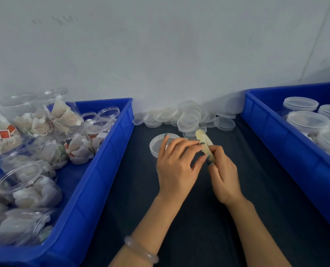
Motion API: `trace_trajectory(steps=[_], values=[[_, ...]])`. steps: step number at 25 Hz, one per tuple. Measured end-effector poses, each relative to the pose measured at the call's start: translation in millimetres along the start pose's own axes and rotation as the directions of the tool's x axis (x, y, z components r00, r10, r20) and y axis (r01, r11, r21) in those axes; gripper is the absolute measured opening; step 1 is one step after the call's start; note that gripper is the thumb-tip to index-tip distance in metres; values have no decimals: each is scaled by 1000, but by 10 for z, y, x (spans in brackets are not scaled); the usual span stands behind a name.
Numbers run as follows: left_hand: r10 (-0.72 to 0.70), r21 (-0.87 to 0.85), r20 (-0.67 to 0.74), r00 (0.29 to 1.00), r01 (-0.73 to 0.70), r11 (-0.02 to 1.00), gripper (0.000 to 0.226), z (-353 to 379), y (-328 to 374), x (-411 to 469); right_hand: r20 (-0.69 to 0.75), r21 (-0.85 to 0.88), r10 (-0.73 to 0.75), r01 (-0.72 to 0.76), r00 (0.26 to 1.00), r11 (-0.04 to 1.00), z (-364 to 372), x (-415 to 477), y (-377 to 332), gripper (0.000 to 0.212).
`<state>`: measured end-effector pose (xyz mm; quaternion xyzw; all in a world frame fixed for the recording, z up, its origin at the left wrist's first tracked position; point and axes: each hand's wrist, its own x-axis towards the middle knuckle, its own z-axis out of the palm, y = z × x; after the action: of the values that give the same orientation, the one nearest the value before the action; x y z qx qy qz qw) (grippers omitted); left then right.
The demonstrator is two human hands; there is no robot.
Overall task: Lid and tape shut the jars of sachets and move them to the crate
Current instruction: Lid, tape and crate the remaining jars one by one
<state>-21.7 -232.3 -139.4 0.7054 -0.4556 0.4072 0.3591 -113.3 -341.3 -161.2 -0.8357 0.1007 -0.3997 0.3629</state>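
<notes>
A pale roll of tape (204, 140) stands on edge above the dark table, held in my right hand (223, 174). My left hand (176, 166) picks at the roll's rim with its fingertips and holds nothing else. Behind my left hand stands a clear jar with a lid on it (157, 144), mostly hidden by the hand. The blue crate on the left (110, 143) holds several open jars of sachets (33, 120), some lying on their sides. The blue crate on the right (266, 124) holds several lidded jars (306, 121).
A heap of loose clear lids (189, 117) lies against the white wall behind the jar. The dark table top (179, 228) runs between the two crates. A pale bracelet (141, 250) is on my left wrist.
</notes>
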Motion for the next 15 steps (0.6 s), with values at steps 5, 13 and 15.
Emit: trace_trajectory(steps=[5,13,15], values=[[-163,-130,62,985,170,977,12,-35,50,84,-27,-31,-43,42,999,999,15,-8,-19,30],[-279,-194,294,914,342,919,12,-226,47,227,-54,-183,-117,105,992,977,26,-2,6,31],[-218,-171,269,938,269,948,13,-288,79,214,-51,-198,-144,131,988,971,38,10,6,30]])
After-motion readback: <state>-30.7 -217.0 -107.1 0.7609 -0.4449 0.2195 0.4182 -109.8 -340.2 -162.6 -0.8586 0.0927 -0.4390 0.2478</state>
